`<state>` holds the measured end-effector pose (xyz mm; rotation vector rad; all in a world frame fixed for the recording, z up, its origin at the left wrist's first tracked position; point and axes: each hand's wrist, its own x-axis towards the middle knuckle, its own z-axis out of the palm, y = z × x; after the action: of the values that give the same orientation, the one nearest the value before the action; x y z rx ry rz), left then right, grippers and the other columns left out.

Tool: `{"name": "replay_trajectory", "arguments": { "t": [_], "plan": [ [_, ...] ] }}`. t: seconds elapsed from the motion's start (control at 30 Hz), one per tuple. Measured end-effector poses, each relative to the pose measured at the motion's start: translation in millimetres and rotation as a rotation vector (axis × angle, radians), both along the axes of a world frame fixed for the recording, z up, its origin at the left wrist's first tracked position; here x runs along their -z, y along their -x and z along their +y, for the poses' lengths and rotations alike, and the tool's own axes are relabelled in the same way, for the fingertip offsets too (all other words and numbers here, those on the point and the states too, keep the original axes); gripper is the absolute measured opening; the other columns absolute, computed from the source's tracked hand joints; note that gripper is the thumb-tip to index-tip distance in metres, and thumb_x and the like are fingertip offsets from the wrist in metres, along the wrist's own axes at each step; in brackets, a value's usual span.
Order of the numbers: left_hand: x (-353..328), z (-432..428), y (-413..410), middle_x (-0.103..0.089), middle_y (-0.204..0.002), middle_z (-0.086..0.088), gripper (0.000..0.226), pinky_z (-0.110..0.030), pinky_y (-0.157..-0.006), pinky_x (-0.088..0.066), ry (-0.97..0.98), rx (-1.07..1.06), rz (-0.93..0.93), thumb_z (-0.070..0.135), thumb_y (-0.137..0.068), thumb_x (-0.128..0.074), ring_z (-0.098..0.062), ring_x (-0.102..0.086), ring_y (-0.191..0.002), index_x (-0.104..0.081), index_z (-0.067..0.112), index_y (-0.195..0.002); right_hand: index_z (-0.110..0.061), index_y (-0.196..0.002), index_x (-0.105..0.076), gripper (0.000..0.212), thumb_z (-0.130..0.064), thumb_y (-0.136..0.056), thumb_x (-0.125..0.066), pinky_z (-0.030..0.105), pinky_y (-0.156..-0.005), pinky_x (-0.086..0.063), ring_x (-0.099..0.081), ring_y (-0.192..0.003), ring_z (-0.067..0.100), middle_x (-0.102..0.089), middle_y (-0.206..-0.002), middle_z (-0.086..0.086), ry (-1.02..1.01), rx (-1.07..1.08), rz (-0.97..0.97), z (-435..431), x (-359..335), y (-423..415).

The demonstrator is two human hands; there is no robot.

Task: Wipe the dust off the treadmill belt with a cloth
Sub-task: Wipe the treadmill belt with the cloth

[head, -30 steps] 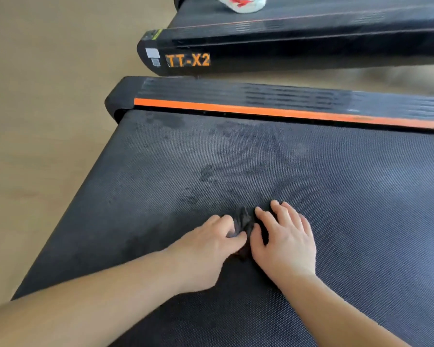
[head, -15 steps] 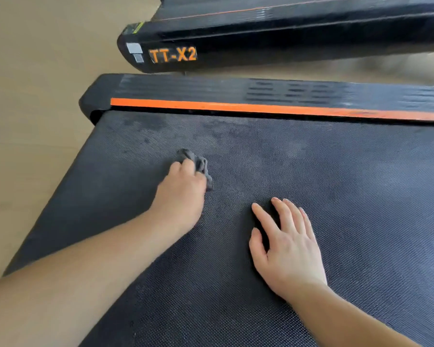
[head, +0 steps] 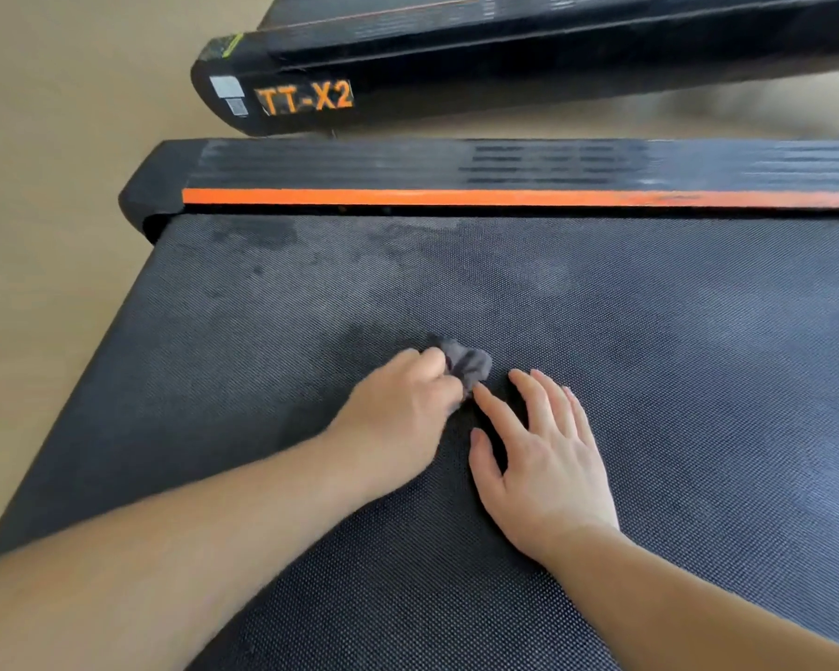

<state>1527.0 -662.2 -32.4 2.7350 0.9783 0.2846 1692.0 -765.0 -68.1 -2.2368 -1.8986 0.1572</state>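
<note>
Pale tan wooden flooring [head: 44, 186] borders the scene at 9 o'clock, and a wide black treadmill belt of fine diamond-woven rubber [head: 674, 380] fills the rest. At 12 o'clock runs a ribbed black plastic side rail with an orange stripe [head: 504, 197], and beyond it lies a second black treadmill lettered "TT-X2" in orange [head: 306, 98].

The small crumpled dark grey cloth [head: 471, 363] sits near the middle of the belt, bunched into a soft wad. The left hand [head: 398, 414] grips it with its fingers clenched round the fabric; the hand is motion-blurred. The right hand [head: 543, 457] lies flat on the belt at 3 o'clock of the cloth with its fingers released and spread. Its index tip is just beside the wad, and whether they touch I cannot tell.

Risks, as I judge them:
- **Grip:** the grippy weave may drag so small a wad out of the fingers.
- **Smearing:** a saturated cloth would smear grey film rather than lift it, as the mottled patches toward 11 o'clock suggest.
- **Belt creep:** the belt may creep under the braced palm.
- **Palm marks:** that palm may print onto wiped rubber.
</note>
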Motion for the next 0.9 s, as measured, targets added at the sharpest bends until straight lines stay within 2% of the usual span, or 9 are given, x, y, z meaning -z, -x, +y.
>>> {"name": "replay_trajectory", "arguments": {
  "t": [0.07,0.17,0.23,0.33,0.43,0.6,0.7,0.8,0.9],
  "plan": [
    [-2.8,36.4,22.7,-0.043,-0.090,0.000,0.025,-0.045,-0.063,-0.051,-0.069,0.041,0.074,0.032,-0.095,-0.040,-0.025,-0.047,-0.084,-0.060,0.021,-0.084,-0.038,-0.148,-0.049,0.052,-0.053,-0.101,-0.034,0.049,-0.128,-0.019,-0.030,-0.153,0.027,-0.044,-0.157,0.005,-0.005,0.000,0.007,-0.4,-0.2,0.5],
    [-5.4,82.0,55.8,-0.044,-0.088,-0.004,0.017,-0.047,-0.065,-0.050,-0.120,-0.399,0.093,0.023,-0.093,-0.052,-0.031,-0.049,-0.083,-0.065,0.016,-0.085,-0.039,-0.149,-0.049,0.052,-0.053,-0.101,-0.035,0.049,-0.128,-0.019,-0.029,-0.153,0.026,-0.043,-0.157,0.005,-0.006,0.000,0.016,-0.9,-0.5,1.0],
    [-4.8,61.9,46.5,-0.049,-0.089,-0.007,0.009,-0.046,-0.064,-0.051,-0.145,-0.493,0.036,0.016,-0.088,-0.062,-0.032,-0.052,-0.081,-0.067,0.011,-0.084,-0.039,-0.149,-0.049,0.052,-0.053,-0.101,-0.035,0.049,-0.128,-0.019,-0.029,-0.153,0.026,-0.043,-0.157,0.005,-0.005,0.001,0.018,-0.9,-1.1,0.7],
    [-4.8,-4.0,31.9,-0.048,-0.087,0.000,0.010,-0.044,-0.063,-0.050,0.011,-0.126,-0.059,0.018,-0.091,-0.061,-0.023,-0.049,-0.079,-0.064,0.015,-0.082,-0.039,-0.149,-0.049,0.053,-0.053,-0.100,-0.035,0.050,-0.128,-0.019,-0.028,-0.153,0.026,-0.043,-0.157,0.005,0.004,0.002,0.017,-0.4,-1.8,0.7],
    [-3.3,3.1,59.8,-0.046,-0.091,0.002,0.019,-0.044,-0.063,-0.051,-0.043,0.145,0.113,0.025,-0.097,-0.046,-0.021,-0.045,-0.084,-0.061,0.020,-0.087,-0.039,-0.149,-0.050,0.053,-0.053,-0.100,-0.036,0.049,-0.128,-0.018,-0.028,-0.153,0.026,-0.043,-0.157,0.005,-0.004,0.003,0.019,-0.3,-2.1,0.6],
    [0.7,25.8,63.8,-0.040,-0.083,-0.001,0.014,-0.047,-0.059,-0.049,-0.143,-0.489,0.022,0.014,-0.090,-0.058,-0.027,-0.044,-0.075,-0.059,0.012,-0.076,-0.037,-0.147,-0.053,0.051,-0.052,-0.099,-0.040,0.050,-0.127,-0.021,-0.032,-0.152,0.027,-0.045,-0.155,0.006,-0.026,0.005,0.031,-0.4,-0.6,0.8],
    [-2.5,-24.3,27.0,-0.041,-0.083,0.003,0.018,-0.043,-0.061,-0.049,0.002,-0.176,-0.015,0.019,-0.094,-0.052,-0.020,-0.042,-0.077,-0.063,0.017,-0.080,-0.036,-0.147,-0.053,0.051,-0.051,-0.099,-0.041,0.049,-0.127,-0.020,-0.031,-0.152,0.027,-0.045,-0.155,0.006,-0.026,-0.001,0.032,-0.3,-0.1,0.1],
    [-0.7,8.7,33.6,-0.043,-0.087,0.005,0.022,-0.039,-0.062,-0.051,-0.034,0.082,0.052,0.028,-0.097,-0.045,-0.018,-0.045,-0.082,-0.062,0.020,-0.086,-0.036,-0.144,-0.056,0.050,-0.051,-0.099,-0.043,0.050,-0.126,-0.022,-0.034,-0.151,0.028,-0.048,-0.153,0.006,-0.040,0.001,0.027,-0.6,0.0,0.8],
    [0.4,50.3,41.0,-0.044,-0.088,-0.001,0.015,-0.040,-0.060,-0.044,-0.087,-0.371,0.042,0.018,-0.095,-0.055,-0.027,-0.049,-0.083,-0.061,0.014,-0.083,-0.039,-0.133,-0.066,0.046,-0.053,-0.093,-0.049,0.045,-0.120,-0.032,-0.047,-0.140,0.026,-0.060,-0.141,0.002,-0.076,0.017,0.034,4.6,-4.4,-2.4]
  ]
}}
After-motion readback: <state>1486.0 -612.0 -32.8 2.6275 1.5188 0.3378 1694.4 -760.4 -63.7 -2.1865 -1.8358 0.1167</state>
